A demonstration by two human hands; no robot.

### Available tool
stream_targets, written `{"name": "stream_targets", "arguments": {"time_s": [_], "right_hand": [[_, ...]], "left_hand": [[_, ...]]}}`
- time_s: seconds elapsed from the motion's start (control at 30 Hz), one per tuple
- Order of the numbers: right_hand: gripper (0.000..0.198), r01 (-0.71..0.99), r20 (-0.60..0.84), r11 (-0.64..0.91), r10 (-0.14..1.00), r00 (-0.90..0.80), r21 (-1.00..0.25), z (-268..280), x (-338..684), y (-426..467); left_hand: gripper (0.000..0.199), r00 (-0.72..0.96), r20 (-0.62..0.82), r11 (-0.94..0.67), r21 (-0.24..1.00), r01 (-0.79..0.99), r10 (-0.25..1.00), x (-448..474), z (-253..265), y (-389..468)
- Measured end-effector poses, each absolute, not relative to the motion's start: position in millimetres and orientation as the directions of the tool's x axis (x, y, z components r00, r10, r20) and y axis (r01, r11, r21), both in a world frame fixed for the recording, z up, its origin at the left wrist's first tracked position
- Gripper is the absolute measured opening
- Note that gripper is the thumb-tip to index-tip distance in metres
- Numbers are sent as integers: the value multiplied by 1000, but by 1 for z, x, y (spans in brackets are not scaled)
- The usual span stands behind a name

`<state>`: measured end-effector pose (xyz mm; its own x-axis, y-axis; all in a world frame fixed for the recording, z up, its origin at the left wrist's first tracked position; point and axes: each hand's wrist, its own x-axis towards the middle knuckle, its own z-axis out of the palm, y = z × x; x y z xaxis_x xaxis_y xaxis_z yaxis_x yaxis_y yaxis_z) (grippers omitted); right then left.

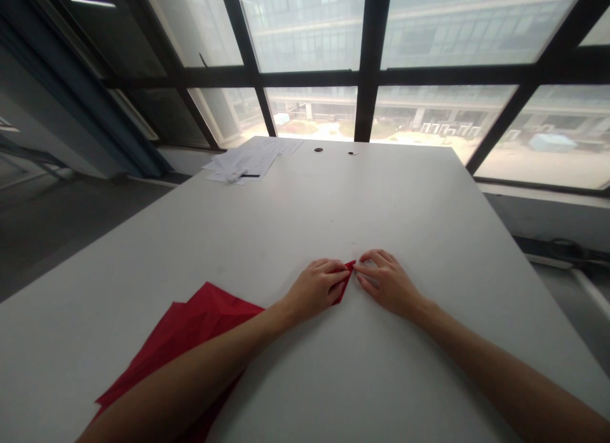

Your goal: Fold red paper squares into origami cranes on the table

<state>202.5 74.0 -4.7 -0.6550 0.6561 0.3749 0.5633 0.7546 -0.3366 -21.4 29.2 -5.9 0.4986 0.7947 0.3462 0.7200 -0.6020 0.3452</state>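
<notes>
A small piece of folded red paper (344,289) lies on the white table, narrow, with a pointed tip at its far end. My left hand (318,284) rests over its left side, fingers closed on it and hiding much of it. At the pointed tip, the bent fingertips of my right hand (388,283) meet the paper; the contact is small and partly hidden. Beneath and beside my left forearm are large red paper sheets (190,322), creased and overlapping, partly covered by the arm.
The white table (381,201) reaches to a wide window with dark frames (366,81). White printed papers (252,157) lie in a loose pile at its far left, with a small dark strip on them. Two round holes (318,150) sit near the far edge. Dark cables (572,249) lie beyond the right edge.
</notes>
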Motion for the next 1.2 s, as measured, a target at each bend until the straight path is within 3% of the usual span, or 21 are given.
{"name": "stream_targets", "arguments": {"time_s": [0.9, 1.07, 1.2], "right_hand": [[29, 572, 349, 764, 645, -679, -298, -6, 204, 75], [29, 587, 364, 760, 649, -668, -278, -6, 202, 74], [26, 605, 380, 747, 662, -646, -274, -7, 198, 73]], "left_hand": [[25, 493, 355, -604, 378, 702, 794, -21, -2, 30], [27, 517, 310, -590, 228, 774, 798, -15, 1, 18], [53, 472, 244, -503, 84, 860, 847, -6, -7, 0]]}}
